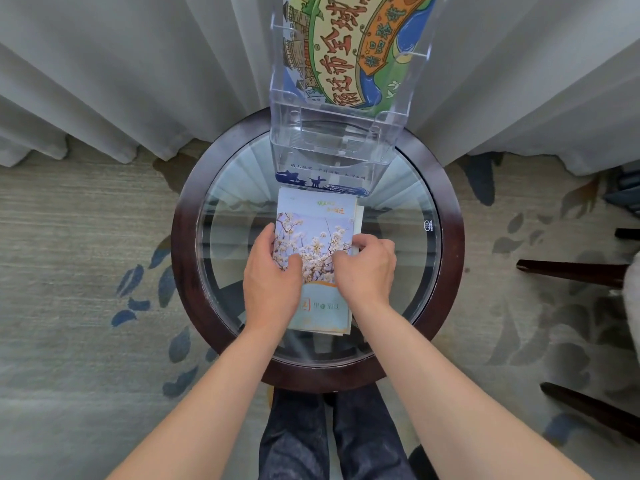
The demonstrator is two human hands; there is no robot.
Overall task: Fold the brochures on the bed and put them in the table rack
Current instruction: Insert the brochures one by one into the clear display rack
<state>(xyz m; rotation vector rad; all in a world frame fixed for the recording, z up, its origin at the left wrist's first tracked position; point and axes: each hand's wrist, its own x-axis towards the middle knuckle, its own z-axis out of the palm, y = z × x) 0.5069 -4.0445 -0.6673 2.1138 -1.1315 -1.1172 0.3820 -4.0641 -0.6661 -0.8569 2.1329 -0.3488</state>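
We stood over the round glass table (450,258), the clear rack (287,109) beyond our fingertips holding a cartoon map brochure (349,46). The folded blossom brochures (313,237) lay flat on the glass under both hands. Our left hand (272,271) clasped their left edge, fingers curled beneath, thumb on top. Our right hand (367,268) pinched their right edge, fingers bunched together.

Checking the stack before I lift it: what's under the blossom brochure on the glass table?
Under the blossom brochure, more paper edges show along its right side, resting on the glass tabletop. How many sheets is hidden.
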